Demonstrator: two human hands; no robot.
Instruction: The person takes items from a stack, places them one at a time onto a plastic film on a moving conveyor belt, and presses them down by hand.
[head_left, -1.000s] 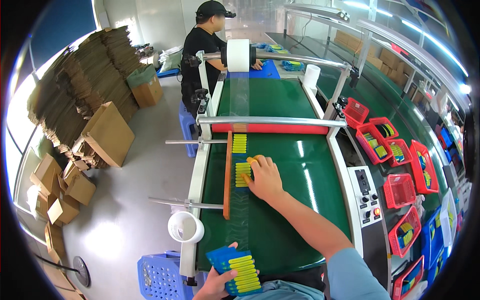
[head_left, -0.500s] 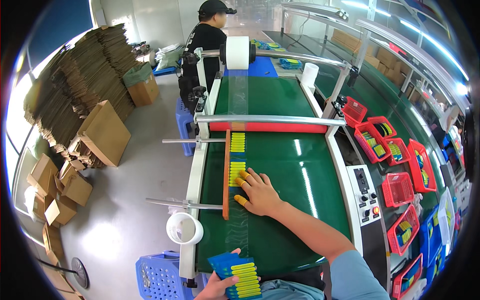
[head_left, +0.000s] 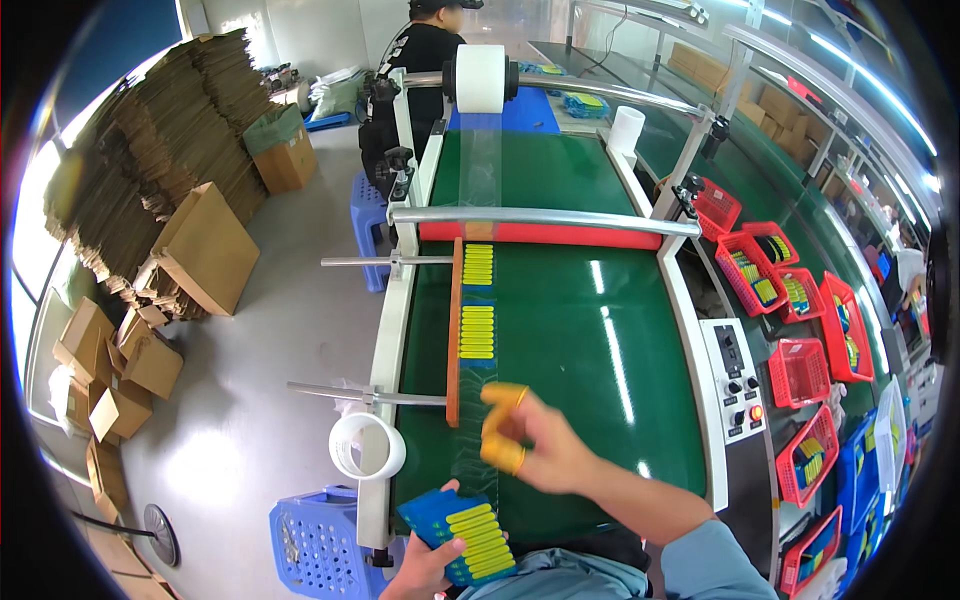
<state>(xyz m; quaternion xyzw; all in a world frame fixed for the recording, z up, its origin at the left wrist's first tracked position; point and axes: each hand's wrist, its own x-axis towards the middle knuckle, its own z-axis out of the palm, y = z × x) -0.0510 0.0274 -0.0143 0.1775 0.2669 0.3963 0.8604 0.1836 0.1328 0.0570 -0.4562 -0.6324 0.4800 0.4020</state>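
Observation:
Near the belt's front edge, my left hand (head_left: 425,568) grips a fanned stack of blue cards with yellow-green strips (head_left: 480,540). Above the green conveyor belt (head_left: 570,350) hovers my right hand (head_left: 545,445), yellow covers on its fingertips, thumb and forefinger apart and nothing visible between them. Two batches of strips lie in line on the belt: a nearer card (head_left: 477,333) and a farther card (head_left: 478,266). Both sit beside a brown guide bar (head_left: 455,330). Clear film (head_left: 475,440) runs along the belt under that line.
A red roller (head_left: 560,234) and metal bar cross the belt, with a white film roll (head_left: 480,80) beyond. Red baskets (head_left: 797,375) and a control panel (head_left: 733,380) stand right. At left are a blue stool (head_left: 320,545) and cartons (head_left: 210,250). A person (head_left: 425,50) is at the far end.
My right hand has lifted off the nearer card and drawn back toward me, its fingers curling. The left hand's stack has tilted and shifted slightly left. The whole view has shifted a little.

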